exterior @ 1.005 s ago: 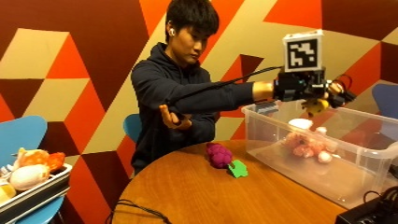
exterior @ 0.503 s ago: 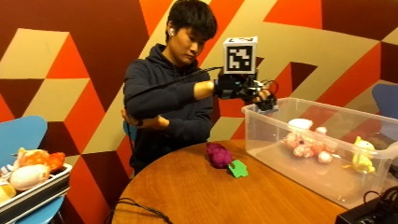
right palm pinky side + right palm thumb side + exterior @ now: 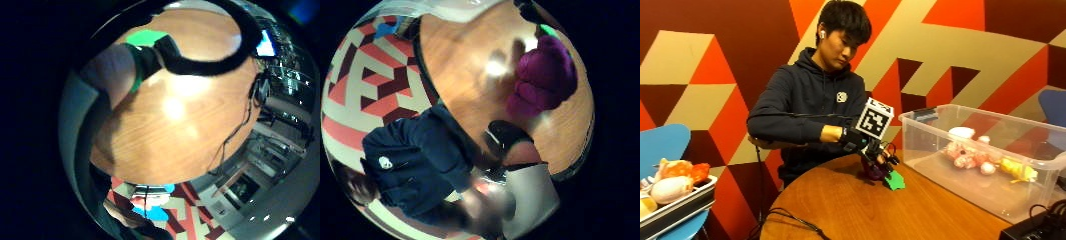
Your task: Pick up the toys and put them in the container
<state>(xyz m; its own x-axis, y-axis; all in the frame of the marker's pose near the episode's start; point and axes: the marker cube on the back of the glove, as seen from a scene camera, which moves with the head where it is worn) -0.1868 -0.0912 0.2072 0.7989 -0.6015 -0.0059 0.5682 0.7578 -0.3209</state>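
Note:
A purple plush toy (image 3: 874,174) with a green leaf (image 3: 894,181) lies on the round wooden table (image 3: 859,215), left of the clear container (image 3: 953,175). My gloved right hand (image 3: 869,147) hangs just above it, fingers (image 3: 887,159) pointing down around its top without gripping it. In the thumb side palm view the purple toy (image 3: 542,75) lies close on the table (image 3: 465,65). The little finger side view shows one finger (image 3: 112,70) beside the green leaf (image 3: 145,37). Pink toys (image 3: 963,156), a white one (image 3: 963,132) and a yellow one (image 3: 1016,170) lie in the container.
A tray (image 3: 676,207) with several more toys (image 3: 670,187) sits on a blue chair (image 3: 663,142) at the far left. A black cable (image 3: 793,220) runs over the table's near edge. A black device (image 3: 1036,230) stands by the container's near corner.
My hand has left the container, swung left and come down over the purple toy. The yellow toy it carried over the container now lies inside.

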